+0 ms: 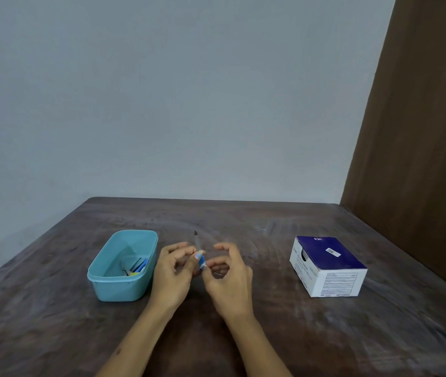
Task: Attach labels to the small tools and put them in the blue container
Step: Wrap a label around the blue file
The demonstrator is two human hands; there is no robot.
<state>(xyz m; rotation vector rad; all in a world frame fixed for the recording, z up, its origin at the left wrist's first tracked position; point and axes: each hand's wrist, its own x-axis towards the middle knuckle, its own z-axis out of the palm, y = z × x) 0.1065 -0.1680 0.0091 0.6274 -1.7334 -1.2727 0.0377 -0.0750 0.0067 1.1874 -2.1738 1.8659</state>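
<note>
A few labelled tools already lie in the blue container [124, 265] on my left, so I judge the job partly done; how many remain I cannot tell, since no loose tools show on the table [243, 336], only a dark blue and white box [328, 266] well off to my right. My left hand [171, 270] pinches a small tool [199, 248] at its lower end, tip pointing up and away from me. A blue and white label [201, 261] sits where my fingertips meet. My right hand [228, 276] is curled, its thumb and forefinger touching the label; I think I am pressing it on
</note>
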